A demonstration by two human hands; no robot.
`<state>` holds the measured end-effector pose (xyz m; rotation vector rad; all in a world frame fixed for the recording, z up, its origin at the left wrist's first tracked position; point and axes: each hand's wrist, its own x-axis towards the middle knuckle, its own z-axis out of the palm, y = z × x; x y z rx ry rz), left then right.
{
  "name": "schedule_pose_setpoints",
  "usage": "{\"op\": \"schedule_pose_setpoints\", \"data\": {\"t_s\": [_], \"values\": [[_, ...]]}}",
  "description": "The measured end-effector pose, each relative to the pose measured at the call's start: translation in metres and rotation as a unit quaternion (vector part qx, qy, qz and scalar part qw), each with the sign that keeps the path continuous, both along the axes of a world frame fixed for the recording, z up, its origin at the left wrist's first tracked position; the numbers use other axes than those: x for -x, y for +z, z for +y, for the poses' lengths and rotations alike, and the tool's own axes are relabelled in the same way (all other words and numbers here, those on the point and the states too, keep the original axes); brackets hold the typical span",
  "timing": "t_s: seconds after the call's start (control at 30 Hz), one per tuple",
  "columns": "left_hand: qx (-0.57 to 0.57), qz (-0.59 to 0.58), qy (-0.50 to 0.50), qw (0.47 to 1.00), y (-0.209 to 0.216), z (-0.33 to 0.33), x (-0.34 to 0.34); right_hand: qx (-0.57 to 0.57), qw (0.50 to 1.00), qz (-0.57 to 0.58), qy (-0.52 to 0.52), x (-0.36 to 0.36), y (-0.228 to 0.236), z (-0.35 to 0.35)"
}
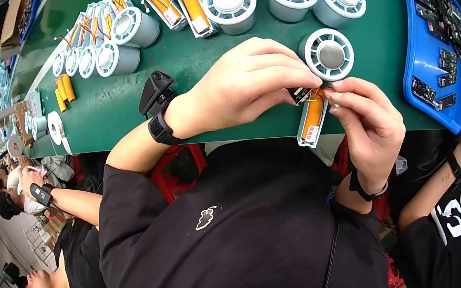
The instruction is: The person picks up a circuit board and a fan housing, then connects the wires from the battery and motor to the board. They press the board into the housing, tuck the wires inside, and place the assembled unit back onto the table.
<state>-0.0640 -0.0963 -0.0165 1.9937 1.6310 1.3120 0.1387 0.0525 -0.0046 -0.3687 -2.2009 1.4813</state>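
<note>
In front of me lies a light-blue fan-like housing (311, 55) with a round grey centre, its handle pointing toward me. An orange battery cell (313, 113) with a white label sits in the open handle. My left hand (251, 79) is closed, pinching a small black circuit board (300, 95) beside the neck of the housing. My right hand (370, 116) is closed too, its fingertips pressed together at the other side of the neck, by thin wires. What those fingertips hold is mostly hidden; a small white bit shows between them.
Several similar housings (229, 5) stand along the far and left parts of the green table (195, 62). A blue tray (432, 110) with black circuit boards is at the right. Loose orange cells (65, 88) and a white roll (56, 128) lie left. Co-workers sit on both sides.
</note>
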Motion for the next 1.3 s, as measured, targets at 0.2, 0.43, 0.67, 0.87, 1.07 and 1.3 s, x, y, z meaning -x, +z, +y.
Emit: {"op": "schedule_pose_setpoints", "data": {"t_s": [0.2,0.43,0.67,0.87,1.07,1.3], "values": [[-0.012,-0.002,-0.002,1.0,0.0,0.0,-0.005,-0.047,0.995,0.084,-0.035,0.013,-0.008,-0.007],[-0.007,-0.017,0.012,1.0,0.001,-0.002,-0.007,-0.152,0.983,0.105,-0.017,0.025,-0.013,-0.008],[-0.044,-0.021,0.024,0.999,-0.003,-0.002,-0.002,-0.214,0.963,0.163,-0.005,0.032,-0.021,-0.01],[-0.054,-0.02,0.032,0.998,-0.001,-0.001,-0.005,-0.249,0.95,0.186,-0.024,0.031,-0.027,-0.008],[-0.059,-0.005,0.036,0.998,0.003,0.0,-0.005,-0.297,0.942,0.149,-0.053,0.026,-0.021,-0.014],[-0.066,0.012,0.003,0.998,0.0,0.004,0.0,-0.229,0.953,0.19,-0.051,0.025,-0.031,-0.016]]}}
